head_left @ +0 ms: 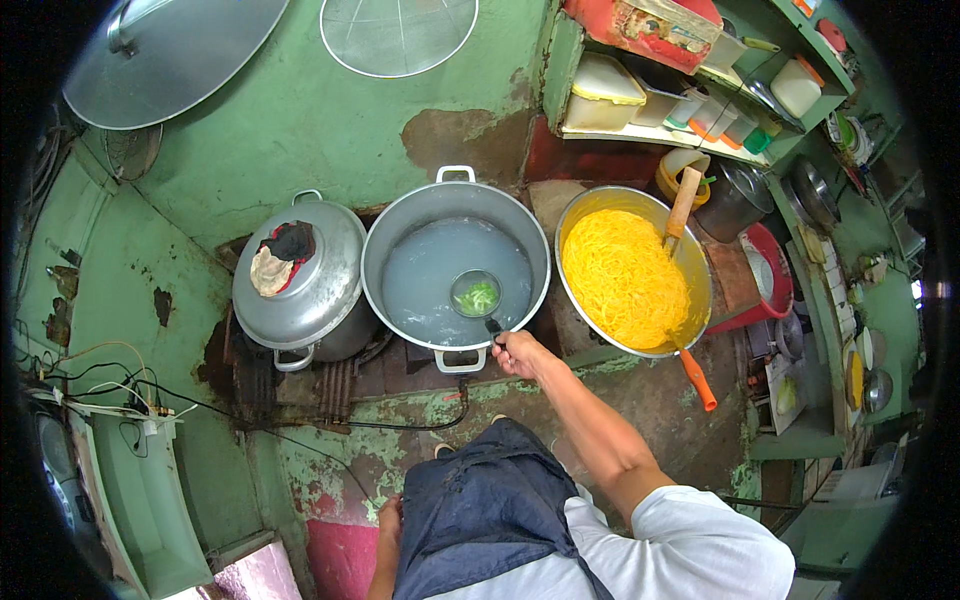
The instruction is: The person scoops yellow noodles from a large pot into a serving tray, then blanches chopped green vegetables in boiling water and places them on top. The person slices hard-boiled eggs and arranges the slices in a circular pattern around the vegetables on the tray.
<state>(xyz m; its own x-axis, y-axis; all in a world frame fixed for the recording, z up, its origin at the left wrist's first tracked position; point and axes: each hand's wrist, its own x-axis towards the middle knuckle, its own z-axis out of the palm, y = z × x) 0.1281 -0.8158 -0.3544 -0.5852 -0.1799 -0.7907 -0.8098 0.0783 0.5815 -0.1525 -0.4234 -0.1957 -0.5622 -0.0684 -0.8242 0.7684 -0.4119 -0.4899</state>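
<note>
My right hand (516,354) is wrapped round the black handle of a small round strainer (476,293). Pale green chopped vegetable pieces (478,297) lie in its bowl, at the cloudy liquid in a large open aluminium pot (372,270). That hand is just above the pot's near rim, by the near handle. At my side, beside the dark blue apron (470,510), hangs my left hand (391,515), away from the pots; its fingers are mostly hidden.
On the left a lidded pot (340,220) has cloths (285,255) on its lid. At right stands a wide basin (705,300) of yellow noodles (625,280), with a wooden-handled utensil (683,203) and an orange-handled one (696,380). Shelves (640,135) hold containers; a hose (420,426) runs below.
</note>
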